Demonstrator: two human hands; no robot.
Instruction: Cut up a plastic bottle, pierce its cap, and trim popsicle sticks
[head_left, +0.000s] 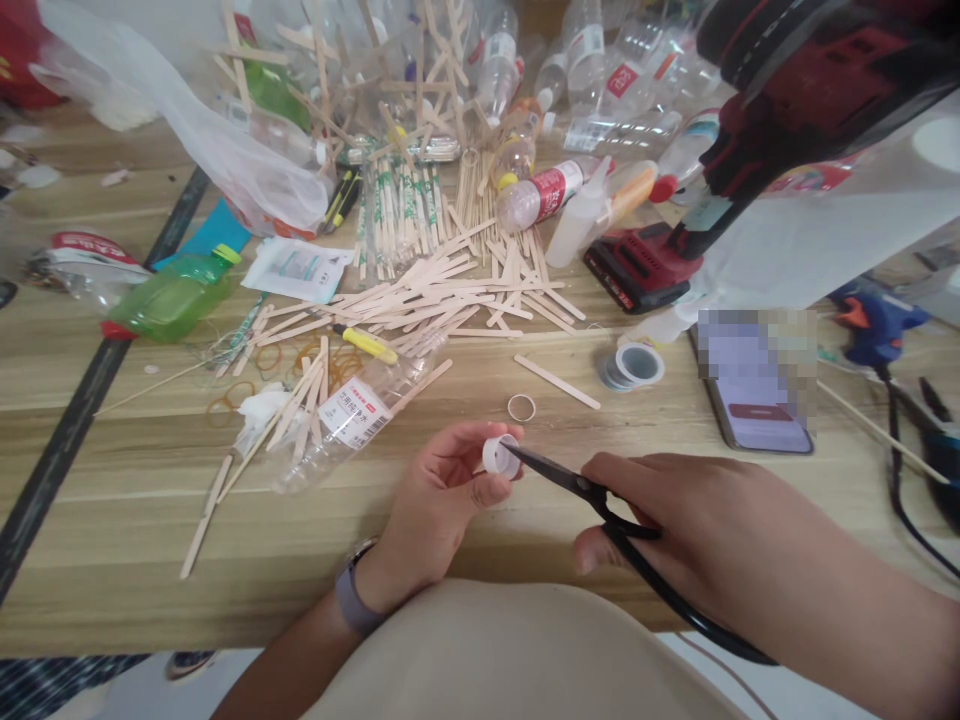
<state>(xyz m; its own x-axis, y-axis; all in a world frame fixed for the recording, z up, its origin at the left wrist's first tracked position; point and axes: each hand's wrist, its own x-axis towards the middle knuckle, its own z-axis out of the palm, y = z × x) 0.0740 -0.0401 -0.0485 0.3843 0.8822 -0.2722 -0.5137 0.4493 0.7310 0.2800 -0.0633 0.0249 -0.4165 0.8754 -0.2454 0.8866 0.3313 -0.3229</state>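
Note:
My left hand (pixel 450 480) pinches a white bottle cap (pixel 495 457) between thumb and fingers, its hollow side turned to the right. In my right hand (pixel 697 510) is a pair of black scissors (pixel 559 474), fingers and thumb at the handles. The blade tip touches the cap's rim or reaches just inside it; I cannot tell which. Just beyond the cap, a thin pale ring (pixel 522 408) lies on the wooden table (pixel 480 610). A single craft stick (pixel 556 382) rests behind that ring.
Left of my hands lie a clear plastic bottle (pixel 356 412) and a yellow utility knife (pixel 366 344). Many craft sticks (pixel 420 300) are heaped farther back. A red and black cordless drill (pixel 645 260), a phone (pixel 757 385) and a blue glue gun (pixel 877 320) are at the right.

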